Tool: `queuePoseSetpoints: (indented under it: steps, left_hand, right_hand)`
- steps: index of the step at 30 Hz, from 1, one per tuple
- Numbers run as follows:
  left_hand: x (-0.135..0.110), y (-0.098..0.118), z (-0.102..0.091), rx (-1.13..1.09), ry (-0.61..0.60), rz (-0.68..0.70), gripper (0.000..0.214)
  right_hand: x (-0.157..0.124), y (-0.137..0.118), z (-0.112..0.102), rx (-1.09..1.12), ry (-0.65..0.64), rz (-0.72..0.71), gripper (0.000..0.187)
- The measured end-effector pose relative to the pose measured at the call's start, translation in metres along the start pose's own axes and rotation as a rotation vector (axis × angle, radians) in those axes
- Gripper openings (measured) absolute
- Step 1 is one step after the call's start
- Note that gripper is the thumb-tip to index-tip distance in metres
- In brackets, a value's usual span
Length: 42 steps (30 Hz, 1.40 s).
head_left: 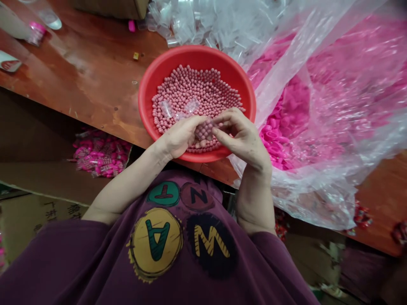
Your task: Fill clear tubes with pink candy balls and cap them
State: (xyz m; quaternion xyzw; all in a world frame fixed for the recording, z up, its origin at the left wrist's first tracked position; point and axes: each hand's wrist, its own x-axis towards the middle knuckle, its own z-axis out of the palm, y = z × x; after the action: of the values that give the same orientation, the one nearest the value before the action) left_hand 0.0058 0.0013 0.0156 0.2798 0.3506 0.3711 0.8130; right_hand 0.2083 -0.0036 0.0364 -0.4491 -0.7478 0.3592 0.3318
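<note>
A red plastic bowl (146, 70) holds a heap of small round pink beads (197, 84). Over its near side, my left hand (181, 135) is closed around a clear plastic tube (204, 130) with pink beads inside. My right hand (244, 133) has its thumb and fingers curled together at the right end of that tube. Part of the tube is hidden by my fingers. Two more clear tubes lie on the beads left of my hands, one of them a short clear tube (165, 109) and the other a tilted clear tube (192, 105).
Right of the bowl, a large clear bag (318, 190) holds many bright pink plastic pieces (273, 140). Clear empty tubes (203, 21) are piled behind the bowl. Below the table edge at left, a cardboard box (41, 173) contains filled pink-capped tubes (100, 154). A yellow cube (136, 56) lies on the table.
</note>
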Motion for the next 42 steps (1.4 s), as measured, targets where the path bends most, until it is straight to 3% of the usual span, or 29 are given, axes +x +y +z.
queuePoseSetpoints:
  steps: [5,7,11,13,15,18,19,21,23,26,29,33,38,40,42]
  left_hand:
    - [-0.004,0.0,0.0,0.07,0.027,0.06,0.031]
    - [-0.005,-0.001,-0.001,0.107,0.063,0.127,0.028]
    - [-0.003,-0.003,-0.005,0.088,0.233,0.235,0.024]
    - [-0.002,-0.004,-0.006,0.082,0.249,0.227,0.023]
    - [-0.002,-0.004,-0.005,0.089,0.237,0.209,0.02]
    - [-0.005,-0.003,-0.002,0.093,0.21,0.192,0.018]
    - [-0.007,-0.002,0.0,0.09,0.204,0.183,0.017]
    - [-0.009,-0.001,0.002,0.084,0.199,0.164,0.015]
    - [-0.01,-0.001,0.002,0.086,0.197,0.158,0.014]
    - [-0.01,-0.001,0.001,0.086,0.195,0.172,0.016]
    - [-0.011,-0.001,0.001,0.063,0.196,0.16,0.016]
    - [-0.013,-0.001,0.002,0.042,0.183,0.134,0.015]
    - [-0.012,-0.004,0.003,0.07,0.146,0.139,0.016]
    - [-0.01,-0.006,0.002,0.052,0.127,0.152,0.013]
    - [-0.007,-0.008,0.0,0.016,0.107,0.162,0.007]
  right_hand:
    - [0.004,0.018,0.004,0.421,-0.114,0.151,0.043]
    - [0.004,0.022,0.01,0.456,-0.042,0.151,0.042]
    - [-0.005,0.023,0.021,0.12,0.195,-0.015,0.026]
    - [-0.016,0.027,0.019,-0.071,0.207,-0.103,0.018]
    - [-0.03,0.039,0.006,-0.154,0.32,-0.089,0.017]
    - [-0.054,0.074,-0.031,-0.275,0.641,0.181,0.02]
    - [-0.061,0.087,-0.045,-0.376,0.683,0.306,0.02]
    - [-0.071,0.109,-0.066,-0.621,0.622,0.517,0.022]
    - [-0.077,0.122,-0.077,-0.821,0.472,0.665,0.03]
    - [-0.08,0.125,-0.078,-0.924,0.369,0.743,0.034]
    - [-0.082,0.117,-0.077,-0.907,0.527,0.65,0.028]
    - [-0.076,0.088,-0.071,-0.747,0.686,0.35,0.023]
    - [-0.04,0.039,-0.023,-0.323,0.527,0.064,0.028]
    - [-0.025,0.024,0.002,-0.287,0.432,-0.041,0.023]
    - [-0.014,0.016,0.022,-0.319,0.376,-0.156,0.029]
